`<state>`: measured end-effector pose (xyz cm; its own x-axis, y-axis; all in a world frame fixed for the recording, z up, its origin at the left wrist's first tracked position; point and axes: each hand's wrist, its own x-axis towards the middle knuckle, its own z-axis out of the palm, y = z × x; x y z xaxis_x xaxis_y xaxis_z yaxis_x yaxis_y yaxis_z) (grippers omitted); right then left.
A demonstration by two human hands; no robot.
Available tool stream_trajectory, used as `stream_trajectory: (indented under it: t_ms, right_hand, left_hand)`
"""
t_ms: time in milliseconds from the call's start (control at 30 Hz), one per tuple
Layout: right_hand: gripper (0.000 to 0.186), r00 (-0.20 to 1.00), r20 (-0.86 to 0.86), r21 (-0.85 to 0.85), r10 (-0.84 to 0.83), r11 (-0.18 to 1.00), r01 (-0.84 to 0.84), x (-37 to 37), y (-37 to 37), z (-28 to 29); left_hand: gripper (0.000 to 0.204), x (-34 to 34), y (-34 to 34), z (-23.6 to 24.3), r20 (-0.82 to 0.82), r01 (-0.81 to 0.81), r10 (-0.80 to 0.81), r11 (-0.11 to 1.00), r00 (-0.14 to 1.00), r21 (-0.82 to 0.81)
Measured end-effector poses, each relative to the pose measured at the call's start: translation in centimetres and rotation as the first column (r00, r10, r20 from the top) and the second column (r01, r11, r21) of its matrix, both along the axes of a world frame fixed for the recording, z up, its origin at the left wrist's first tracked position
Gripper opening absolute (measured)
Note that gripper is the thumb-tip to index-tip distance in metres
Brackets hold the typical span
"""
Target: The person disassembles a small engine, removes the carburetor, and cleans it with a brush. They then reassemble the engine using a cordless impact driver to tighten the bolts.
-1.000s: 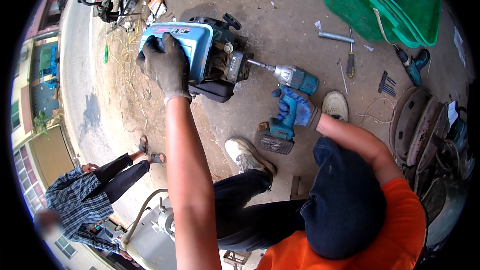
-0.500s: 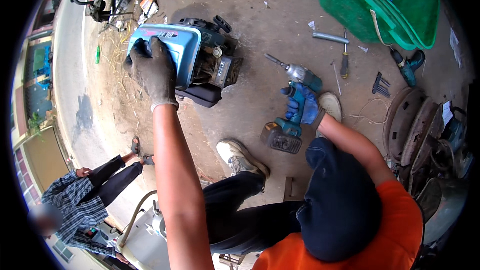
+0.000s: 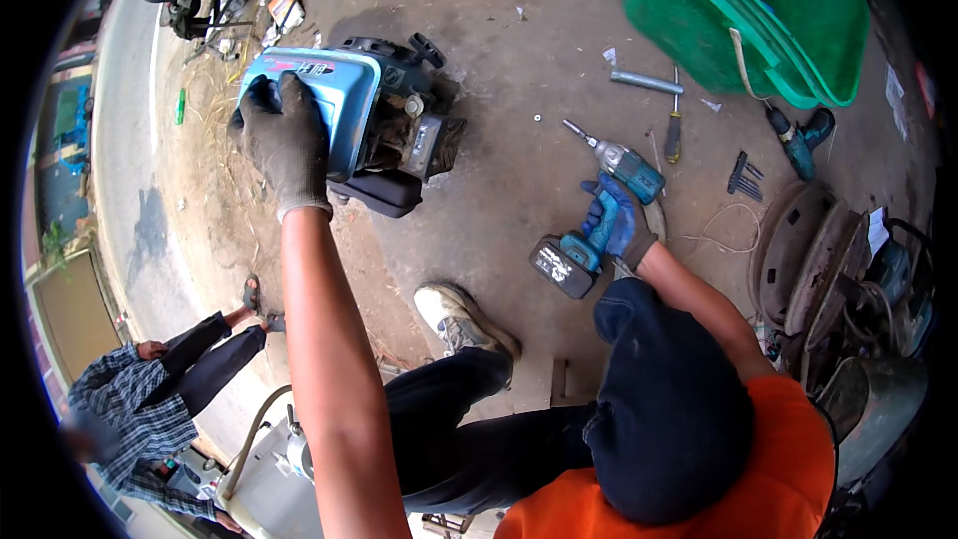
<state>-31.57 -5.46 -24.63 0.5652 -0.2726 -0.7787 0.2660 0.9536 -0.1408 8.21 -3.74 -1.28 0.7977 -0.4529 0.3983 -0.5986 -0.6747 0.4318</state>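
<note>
My left hand, in a dark grey glove, grips the light blue tank on top of a small petrol engine with a black housing and exposed metal parts. Its fingers curl over the tank. My right hand, in a blue glove, is wrapped round the handle of a teal and silver cordless impact driver with a battery base. The driver's long socket points up-left, a gap away from the engine. A small washer or nut lies on the ground between them.
A green plastic tub, a metal tube, a screwdriver, hex keys and a second drill lie right. Rusty discs are stacked at the right. Another person in a checked shirt is at lower left.
My right hand has pulled the driver rightward, away from the engine, whose side its socket was on. The small washer or nut now shows. The whole view has shifted, with things appearing further left.
</note>
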Motion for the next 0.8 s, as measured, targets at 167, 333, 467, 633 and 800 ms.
stream_trajectory:
  t_ms: [167,333,467,633,800]
  right_hand:
    - [0.041,0.943,0.306,-0.058,0.134,0.991,-0.122,1.6,1.1,3.5]
    - [0.039,0.905,0.291,-0.232,0.310,0.941,-0.247,5.0,2.3,5.6]
    - [0.038,0.901,0.257,-0.243,0.350,0.926,-0.290,6.4,2.8,6.1]
    - [0.040,0.900,0.254,-0.260,0.353,0.922,-0.288,6.7,2.8,6.5]
    - [0.044,0.870,0.332,-0.214,0.364,0.927,-0.307,6.8,2.8,5.7]
  left_hand:
    - [0.052,-0.2,-0.1,0.3,-0.012,0.001,-0.001,1.000,1.000,0.015]
    - [0.052,-0.3,0.0,0.6,-0.036,-0.012,0.012,1.000,0.999,0.004]
    - [0.054,-0.6,0.2,0.8,-0.046,-0.028,0.028,0.999,0.999,0.018]
    - [0.055,-1.4,0.2,0.9,-0.015,-0.053,0.054,0.998,0.998,0.024]
    - [0.055,-0.9,0.2,0.9,-0.018,-0.033,0.033,0.999,0.999,0.009]
